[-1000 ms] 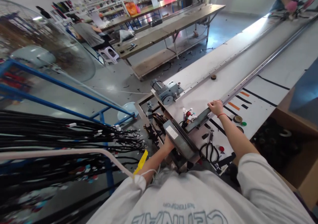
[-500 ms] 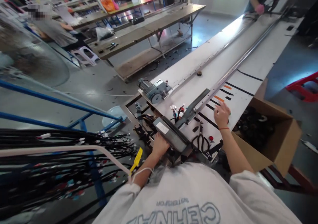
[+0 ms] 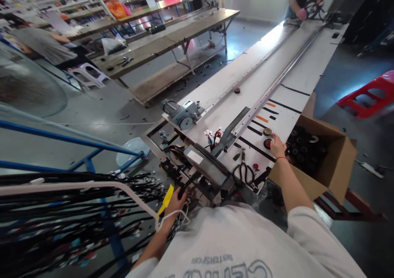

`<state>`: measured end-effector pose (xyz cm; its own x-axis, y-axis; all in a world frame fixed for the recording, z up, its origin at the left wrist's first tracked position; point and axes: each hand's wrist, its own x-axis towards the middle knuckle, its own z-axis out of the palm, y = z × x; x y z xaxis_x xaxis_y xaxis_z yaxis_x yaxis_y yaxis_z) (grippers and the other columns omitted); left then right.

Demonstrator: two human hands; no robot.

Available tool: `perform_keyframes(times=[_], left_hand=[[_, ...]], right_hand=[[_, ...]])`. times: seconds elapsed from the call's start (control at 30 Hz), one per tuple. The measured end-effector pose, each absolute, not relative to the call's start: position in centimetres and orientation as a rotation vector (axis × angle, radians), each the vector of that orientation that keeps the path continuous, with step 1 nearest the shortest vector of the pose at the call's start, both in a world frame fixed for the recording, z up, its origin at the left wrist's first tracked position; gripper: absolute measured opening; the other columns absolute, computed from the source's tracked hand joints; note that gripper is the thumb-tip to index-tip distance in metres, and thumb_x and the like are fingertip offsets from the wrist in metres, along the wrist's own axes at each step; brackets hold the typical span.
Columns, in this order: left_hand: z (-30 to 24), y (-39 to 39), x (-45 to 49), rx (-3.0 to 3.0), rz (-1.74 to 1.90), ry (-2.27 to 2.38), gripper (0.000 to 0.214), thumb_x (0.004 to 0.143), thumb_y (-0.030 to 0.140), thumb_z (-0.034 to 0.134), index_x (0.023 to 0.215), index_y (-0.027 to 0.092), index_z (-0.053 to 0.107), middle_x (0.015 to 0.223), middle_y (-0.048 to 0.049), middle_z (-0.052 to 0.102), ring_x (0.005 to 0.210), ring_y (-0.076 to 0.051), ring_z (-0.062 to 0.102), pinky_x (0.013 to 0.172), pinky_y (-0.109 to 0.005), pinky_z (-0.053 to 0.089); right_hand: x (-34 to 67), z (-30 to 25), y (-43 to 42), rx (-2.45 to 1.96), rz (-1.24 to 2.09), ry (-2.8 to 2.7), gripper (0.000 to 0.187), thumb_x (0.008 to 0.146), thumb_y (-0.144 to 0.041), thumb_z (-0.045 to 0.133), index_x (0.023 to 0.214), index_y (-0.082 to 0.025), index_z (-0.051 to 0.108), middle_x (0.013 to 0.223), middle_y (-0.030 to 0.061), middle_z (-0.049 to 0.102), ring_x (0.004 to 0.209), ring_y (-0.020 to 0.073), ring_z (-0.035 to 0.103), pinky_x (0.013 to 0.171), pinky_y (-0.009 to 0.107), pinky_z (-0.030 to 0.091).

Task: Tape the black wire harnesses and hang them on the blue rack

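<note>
My left hand [image 3: 176, 201] is low at the near end of the bench, left of the grey boxy machine head [image 3: 205, 165]. Its fingers are closed round a black cable bundle [image 3: 185, 186], partly hidden. My right hand [image 3: 278, 146] is at the bench's right edge, its fingertips on a black tape roll with a red core [image 3: 267, 143]; the thumb side is hard to see. A brownish tape roll [image 3: 267, 132] lies just beyond it. Black-handled scissors [image 3: 243, 171] and a small red round piece [image 3: 255, 166] lie nearer me.
A cardboard box [image 3: 340, 163] of black rolls stands right of the long white bench [image 3: 212, 95]. Black cables [image 3: 76, 216] hang from a blue frame [image 3: 70, 144] at left. A motor unit [image 3: 181, 113] sits at the bench's left edge. A co-worker [image 3: 303, 3] stands at the far end.
My left hand has moved left and down from the machine head onto the black cable bundle. My right hand has drawn back toward the bench edge, its fingers closing; two tape rolls now show beside it.
</note>
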<state>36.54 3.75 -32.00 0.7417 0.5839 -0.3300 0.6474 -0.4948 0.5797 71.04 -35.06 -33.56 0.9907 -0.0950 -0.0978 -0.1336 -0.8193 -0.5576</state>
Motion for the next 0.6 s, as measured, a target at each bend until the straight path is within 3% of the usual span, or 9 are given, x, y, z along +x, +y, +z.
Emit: perform_keyframes(times=[0.23, 0.37, 0.47, 0.6], left_hand=[[-32.4, 4.6, 33.4, 2.171, -0.193, 0.964, 0.031, 0.075, 0.044, 0.046, 0.073, 0.019, 0.065, 0.064, -0.0037, 0.066, 0.074, -0.026, 0.067, 0.067, -0.032, 0.052], [-34.6, 7.2, 28.9, 2.181, -0.251, 1.002, 0.033, 0.071, 0.048, 0.046, 0.067, 0.019, 0.062, 0.057, -0.0043, 0.062, 0.067, -0.028, 0.063, 0.063, -0.034, 0.050], [-35.9, 9.2, 25.3, 2.144, -0.239, 1.037, 0.036, 0.068, 0.054, 0.048, 0.065, 0.020, 0.060, 0.058, -0.0052, 0.063, 0.067, -0.028, 0.063, 0.062, -0.035, 0.050], [-35.6, 10.3, 24.4, 1.911, -0.401, 0.888, 0.042, 0.064, 0.063, 0.055, 0.058, 0.022, 0.050, 0.054, -0.0026, 0.058, 0.057, -0.022, 0.057, 0.057, -0.032, 0.048]], right_hand=[[71.6, -33.9, -35.1, -2.527, 0.070, 0.190, 0.055, 0.088, -0.022, 0.030, 0.140, -0.021, 0.044, 0.142, 0.0090, 0.049, 0.132, 0.0245, 0.041, 0.113, 0.055, 0.018], [70.0, -32.8, -33.5, -2.590, 0.008, 0.204, 0.051, 0.088, -0.023, 0.035, 0.137, -0.020, 0.049, 0.139, 0.0113, 0.052, 0.134, 0.0278, 0.038, 0.110, 0.055, 0.024], [64.0, -32.5, -31.0, -2.689, -0.136, -0.037, 0.045, 0.087, -0.025, 0.041, 0.129, -0.019, 0.057, 0.141, 0.0109, 0.050, 0.140, 0.0302, 0.028, 0.110, 0.055, 0.025], [53.0, -33.9, -27.0, -2.676, -0.087, -0.475, 0.039, 0.091, -0.024, 0.035, 0.114, -0.023, 0.066, 0.143, 0.0041, 0.049, 0.141, 0.0218, 0.028, 0.114, 0.043, 0.025]])
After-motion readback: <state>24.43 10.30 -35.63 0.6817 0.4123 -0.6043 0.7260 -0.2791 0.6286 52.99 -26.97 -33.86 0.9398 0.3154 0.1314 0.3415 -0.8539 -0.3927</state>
